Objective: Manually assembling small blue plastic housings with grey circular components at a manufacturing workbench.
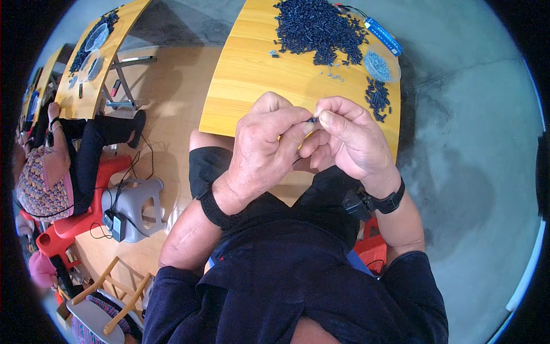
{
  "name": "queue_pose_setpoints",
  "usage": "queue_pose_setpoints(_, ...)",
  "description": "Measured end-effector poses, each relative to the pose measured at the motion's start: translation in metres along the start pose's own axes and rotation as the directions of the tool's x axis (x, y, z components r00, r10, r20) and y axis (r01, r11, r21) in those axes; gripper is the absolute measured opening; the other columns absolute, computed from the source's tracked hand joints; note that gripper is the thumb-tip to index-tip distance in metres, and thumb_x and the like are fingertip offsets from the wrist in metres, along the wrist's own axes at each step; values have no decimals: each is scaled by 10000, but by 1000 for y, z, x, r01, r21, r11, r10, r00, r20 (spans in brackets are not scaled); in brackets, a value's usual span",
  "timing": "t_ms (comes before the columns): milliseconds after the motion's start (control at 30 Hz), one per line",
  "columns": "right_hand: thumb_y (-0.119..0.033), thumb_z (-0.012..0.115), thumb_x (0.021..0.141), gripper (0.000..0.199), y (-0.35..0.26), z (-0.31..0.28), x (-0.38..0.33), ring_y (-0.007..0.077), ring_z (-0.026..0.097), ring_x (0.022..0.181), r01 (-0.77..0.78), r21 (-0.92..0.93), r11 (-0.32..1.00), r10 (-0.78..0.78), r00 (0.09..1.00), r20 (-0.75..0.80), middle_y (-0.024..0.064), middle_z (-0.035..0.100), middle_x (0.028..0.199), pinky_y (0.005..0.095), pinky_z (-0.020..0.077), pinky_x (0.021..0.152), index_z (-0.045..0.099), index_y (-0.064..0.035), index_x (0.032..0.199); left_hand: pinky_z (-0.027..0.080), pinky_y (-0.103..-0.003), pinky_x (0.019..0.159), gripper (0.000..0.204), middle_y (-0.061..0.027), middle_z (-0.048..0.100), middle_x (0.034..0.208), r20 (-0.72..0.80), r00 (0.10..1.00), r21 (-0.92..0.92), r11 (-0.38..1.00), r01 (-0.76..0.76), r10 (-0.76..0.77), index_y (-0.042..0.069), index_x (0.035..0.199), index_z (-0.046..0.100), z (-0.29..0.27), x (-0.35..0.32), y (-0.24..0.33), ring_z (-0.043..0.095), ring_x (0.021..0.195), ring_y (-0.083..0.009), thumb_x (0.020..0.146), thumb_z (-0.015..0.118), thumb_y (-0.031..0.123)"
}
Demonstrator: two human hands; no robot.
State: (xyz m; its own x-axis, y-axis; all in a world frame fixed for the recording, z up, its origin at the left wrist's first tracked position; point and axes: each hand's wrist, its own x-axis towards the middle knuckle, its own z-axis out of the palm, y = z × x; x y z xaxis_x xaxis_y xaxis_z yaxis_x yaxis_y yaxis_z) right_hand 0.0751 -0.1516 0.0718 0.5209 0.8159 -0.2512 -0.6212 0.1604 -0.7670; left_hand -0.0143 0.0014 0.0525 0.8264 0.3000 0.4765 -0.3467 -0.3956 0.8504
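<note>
My left hand (266,143) and my right hand (358,137) meet above my lap, by the near edge of the yellow table. Between the fingertips of the left is a small dark cylindrical piece (313,120), mostly covered by the fingers. Thumb and forefinger of the right are pinched together against its end; whatever they hold is hidden. Beyond my hands, a big heap of similar small black pieces (321,28) covers the far part of the table. A smaller group of them (378,100) lies along the right edge.
A clear tub (395,71) with small light-blue parts stands at the table's (240,74) right edge, near a blue box (382,37). Small silvery bits (332,75) are scattered by the heap. To the left, a person (48,178) sits at another table (86,97), near a grey stool (137,206) with cables.
</note>
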Motion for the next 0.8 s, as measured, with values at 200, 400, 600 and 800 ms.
queue_pose_setpoints(200,-116,522,957,141,8,-8,1,231,689,724,78,17,997,-79,997,26,126,645,870,315,590,569,556,-3,1035,451,-303,577,132,-88,565,716,53,998,-43,999,19,-17,11,887,686,-3,0,-2,555,646,-197,756,694,2)
queue_pose_setpoints(400,-112,524,953,143,11,-10,-1,230,686,708,97,67,993,-103,990,96,134,650,858,325,593,591,556,3,1032,440,-280,575,168,-79,562,717,106,992,-155,984,88,-72,19,920,694,-4,-3,-3,544,653,-171,755,714,39)
queue_pose_setpoints(600,-118,539,947,147,15,-9,-2,229,682,710,60,125,990,-76,989,125,129,646,846,340,590,608,558,-1,1035,415,-251,585,175,-54,552,780,154,988,-173,984,44,-17,14,938,687,-12,-4,-3,525,701,-133,767,723,25)
queue_pose_setpoints(800,-115,552,941,143,20,-10,-2,221,669,705,39,150,988,-56,992,110,127,641,835,345,585,617,565,-23,1050,413,-259,572,163,-52,554,749,139,988,-117,992,-53,69,24,903,692,-12,-2,-6,531,688,-145,745,730,13)
